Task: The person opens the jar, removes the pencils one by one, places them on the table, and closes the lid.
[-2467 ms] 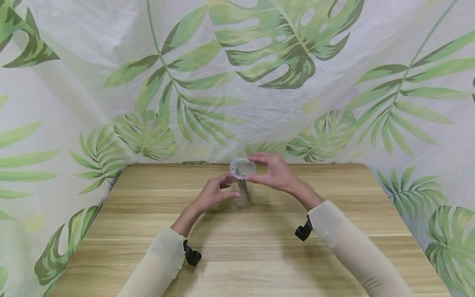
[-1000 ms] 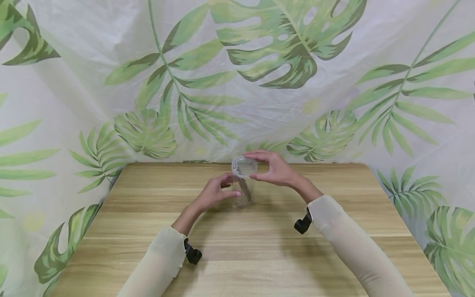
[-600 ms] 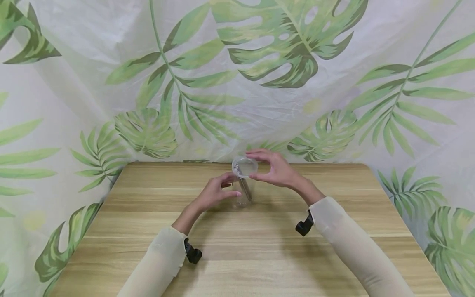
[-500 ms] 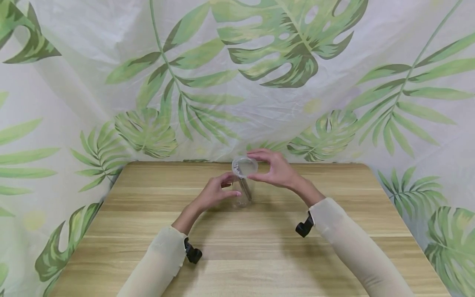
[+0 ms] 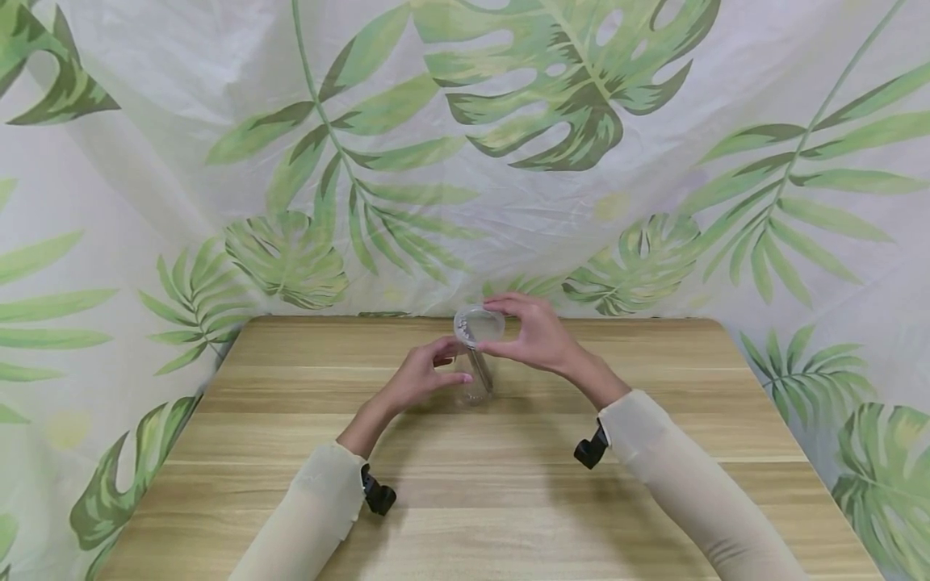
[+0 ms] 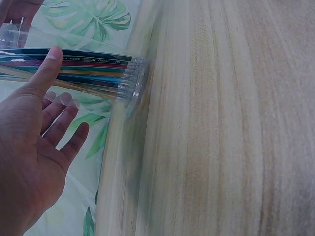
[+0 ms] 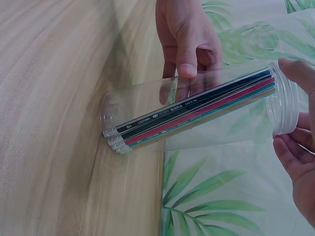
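A tall clear plastic jar (image 5: 474, 397) stands near the far edge of the table, with a clear lid (image 7: 290, 110) on its mouth. Several pencils (image 7: 197, 110) in dark, red, green and yellow lean inside it, eraserless ends at the bottom. My left hand (image 5: 420, 378) holds the jar's body from the left, thumb on the near side and fingers behind. From the right, my right hand (image 5: 543, 337) grips the lid's rim between thumb and fingers. The left wrist view shows the left thumb lying across the jar wall over the pencils.
The wooden table (image 5: 465, 484) spans the lower view, its far edge close behind the jar. A white cloth (image 5: 392, 202) printed with green leaves hangs behind and at both sides. Black wrist cameras (image 5: 378, 496) are strapped at both cuffs.
The right thumb and wrist have shifted slightly left around the lid's rim. The left hand has kept its hold, and the jar has stayed nearly in place.
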Demonstrator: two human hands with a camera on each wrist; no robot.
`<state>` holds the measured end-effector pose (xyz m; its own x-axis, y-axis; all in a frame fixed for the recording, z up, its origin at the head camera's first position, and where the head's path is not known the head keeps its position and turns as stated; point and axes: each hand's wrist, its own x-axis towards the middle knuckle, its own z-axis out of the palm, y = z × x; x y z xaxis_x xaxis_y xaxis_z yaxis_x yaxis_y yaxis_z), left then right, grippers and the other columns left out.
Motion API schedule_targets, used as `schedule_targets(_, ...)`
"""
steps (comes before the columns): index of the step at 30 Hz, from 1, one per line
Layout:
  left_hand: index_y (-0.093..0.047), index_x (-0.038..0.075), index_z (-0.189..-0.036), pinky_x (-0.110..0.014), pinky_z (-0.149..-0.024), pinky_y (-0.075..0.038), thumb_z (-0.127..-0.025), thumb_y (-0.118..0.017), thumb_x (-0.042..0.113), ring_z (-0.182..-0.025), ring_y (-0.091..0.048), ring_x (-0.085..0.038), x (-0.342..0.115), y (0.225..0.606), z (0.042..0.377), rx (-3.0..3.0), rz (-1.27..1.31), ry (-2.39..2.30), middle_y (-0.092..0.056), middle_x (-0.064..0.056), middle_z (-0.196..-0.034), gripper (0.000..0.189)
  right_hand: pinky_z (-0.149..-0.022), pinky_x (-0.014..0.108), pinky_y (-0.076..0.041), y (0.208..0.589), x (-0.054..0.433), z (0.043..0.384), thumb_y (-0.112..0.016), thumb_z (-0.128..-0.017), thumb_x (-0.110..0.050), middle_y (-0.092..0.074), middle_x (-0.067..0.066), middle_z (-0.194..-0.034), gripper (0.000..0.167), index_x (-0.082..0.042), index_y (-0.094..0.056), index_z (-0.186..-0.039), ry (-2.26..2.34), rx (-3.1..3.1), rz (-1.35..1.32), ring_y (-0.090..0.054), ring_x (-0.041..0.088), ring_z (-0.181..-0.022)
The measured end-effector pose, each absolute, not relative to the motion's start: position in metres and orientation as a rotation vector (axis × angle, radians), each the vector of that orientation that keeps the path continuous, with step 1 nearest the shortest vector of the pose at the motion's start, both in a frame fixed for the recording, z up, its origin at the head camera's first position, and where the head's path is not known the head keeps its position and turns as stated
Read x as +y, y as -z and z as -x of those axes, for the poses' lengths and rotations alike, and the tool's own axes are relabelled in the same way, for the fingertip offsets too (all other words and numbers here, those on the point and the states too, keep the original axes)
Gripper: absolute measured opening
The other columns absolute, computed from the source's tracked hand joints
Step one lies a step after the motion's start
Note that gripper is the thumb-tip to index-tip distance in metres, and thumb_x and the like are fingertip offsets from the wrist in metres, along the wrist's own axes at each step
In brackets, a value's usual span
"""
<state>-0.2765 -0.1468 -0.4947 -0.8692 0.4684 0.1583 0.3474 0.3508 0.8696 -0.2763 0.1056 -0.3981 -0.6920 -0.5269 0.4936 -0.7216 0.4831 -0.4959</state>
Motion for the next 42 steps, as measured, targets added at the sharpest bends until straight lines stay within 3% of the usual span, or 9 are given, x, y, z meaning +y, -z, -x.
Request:
schedule_targets(9, -0.057, 0.000, -0.147, -0.048, -0.116, -0.050, -0.089, -0.088, 0.017, -0.133, -0.063, -0.036, -0.146, 0.496, 0.277, 2.467, -0.791, -1.571, -0.067, -0.020, -0.141, 0.067, -0.098, 0.049, -0.060, 0.400, 0.107, 0.278, -0.092, -0.083, -0.027, -0.071, 0.017, -0.135, 0.059, 0.001, -0.072, -0.131, -1.040, -2.470, -1.098, -0.067, 0.034, -0.125)
schedule_targets(18, -0.055, -0.006, -0.147, -0.054, -0.115, -0.049, -0.088, -0.087, 0.012, -0.133, -0.062, -0.043, -0.145, 0.499, 0.275, 2.456, -0.793, -1.588, -0.065, -0.026, -0.141, 0.069, -0.109, 0.049, -0.055, 0.402, 0.110, 0.281, -0.089, -0.085, -0.025, -0.069, 0.017, -0.138, 0.058, 0.001, -0.071, -0.133, -1.086, -2.477, -1.132, -0.064, 0.034, -0.129)
schedule_targets(28, -0.058, 0.000, -0.145, -0.048, -0.115, -0.050, -0.089, -0.088, 0.018, -0.132, -0.064, -0.037, -0.147, 0.499, 0.275, 2.484, -0.792, -1.552, -0.067, -0.019, -0.142, 0.066, -0.107, 0.049, -0.056, 0.402, 0.116, 0.284, -0.091, -0.083, -0.018, -0.068, 0.020, -0.138, 0.058, 0.003, -0.070, -0.133, -1.166, -2.409, -1.119, -0.065, 0.036, -0.127)
schedule_targets(33, -0.058, -0.001, -0.145, -0.049, -0.115, -0.050, -0.089, -0.088, 0.017, -0.132, -0.063, -0.040, -0.147, 0.497, 0.275, 2.483, -0.798, -1.564, -0.066, -0.020, -0.142, 0.067, -0.106, 0.050, -0.057, 0.399, 0.120, 0.284, -0.091, -0.082, -0.015, -0.069, 0.019, -0.137, 0.058, 0.005, -0.070, -0.132, -1.188, -2.368, -1.119, -0.066, 0.036, -0.126)
schedule_targets(42, -0.059, -0.002, -0.144, -0.048, -0.114, -0.051, -0.087, -0.089, 0.015, -0.131, -0.064, -0.040, -0.145, 0.496, 0.277, 2.484, -0.800, -1.574, -0.067, -0.020, -0.140, 0.066, -0.105, 0.051, -0.056, 0.397, 0.139, 0.279, -0.091, -0.082, -0.018, -0.070, 0.014, -0.139, 0.058, -0.002, -0.071, -0.134, -1.148, -2.354, -1.056, -0.066, 0.032, -0.128)
